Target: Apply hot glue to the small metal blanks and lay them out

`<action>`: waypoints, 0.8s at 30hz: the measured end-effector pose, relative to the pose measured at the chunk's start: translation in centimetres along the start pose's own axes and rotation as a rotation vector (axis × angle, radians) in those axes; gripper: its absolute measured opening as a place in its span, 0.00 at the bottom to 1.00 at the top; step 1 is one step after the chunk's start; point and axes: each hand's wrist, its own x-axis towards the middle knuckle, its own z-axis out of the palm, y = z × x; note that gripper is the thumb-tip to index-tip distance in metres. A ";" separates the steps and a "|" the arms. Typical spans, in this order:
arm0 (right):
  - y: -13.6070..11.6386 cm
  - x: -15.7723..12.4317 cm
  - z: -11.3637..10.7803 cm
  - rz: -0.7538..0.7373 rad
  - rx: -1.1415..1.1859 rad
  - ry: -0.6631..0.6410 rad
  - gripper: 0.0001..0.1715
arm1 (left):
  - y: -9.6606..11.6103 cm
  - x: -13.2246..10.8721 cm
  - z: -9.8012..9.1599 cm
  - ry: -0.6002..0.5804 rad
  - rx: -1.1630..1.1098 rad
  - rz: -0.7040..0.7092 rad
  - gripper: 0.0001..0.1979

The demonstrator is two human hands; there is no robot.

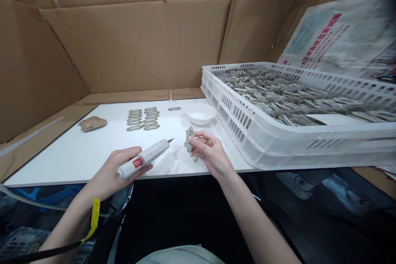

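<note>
My left hand [123, 165] is closed round a thick white pen-shaped tool [148, 157] with a red label and a thin dark metal tip. That tip points right and slightly up, apart from the other piece. Between the thumb and fingers of my right hand [208, 148] is a small ornate grey-green metal plate [189, 139], held upright just above the table. Two columns of similar flat metal plates [135, 117] lie on the white tabletop [77, 152]. One more plate [174, 108] lies by itself behind them.
A white bowl [201, 114] stands behind my right hand. On the right, a large white plastic crate [247, 132] holds rows of metal pieces. A torn brown scrap [93, 123] lies at left. Cardboard walls [133, 41] enclose the table. A yellow-tagged dark cable [55, 251] crosses my left forearm.
</note>
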 end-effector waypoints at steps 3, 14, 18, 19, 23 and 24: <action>0.0 0.0 0.0 -0.004 0.011 0.000 0.20 | 0.2 -0.1 -0.3 -0.080 -0.026 0.000 0.14; 0.2 0.1 -0.3 -0.040 0.013 -0.049 0.15 | 0.7 -0.1 -0.8 -0.252 -0.103 -0.035 0.16; 0.3 0.1 -0.3 -0.049 -0.009 -0.056 0.15 | 1.0 0.0 -0.9 -0.262 -0.124 -0.014 0.16; 0.3 0.1 -0.3 -0.044 -0.015 -0.058 0.15 | 1.1 0.0 -0.9 -0.262 -0.126 -0.012 0.16; 0.3 0.1 -0.2 -0.021 -0.035 -0.047 0.17 | 1.4 0.4 -0.8 -0.257 -0.145 0.003 0.16; 0.3 0.1 -0.1 -0.018 -0.039 -0.045 0.17 | 1.5 0.5 -0.8 -0.261 -0.152 0.005 0.16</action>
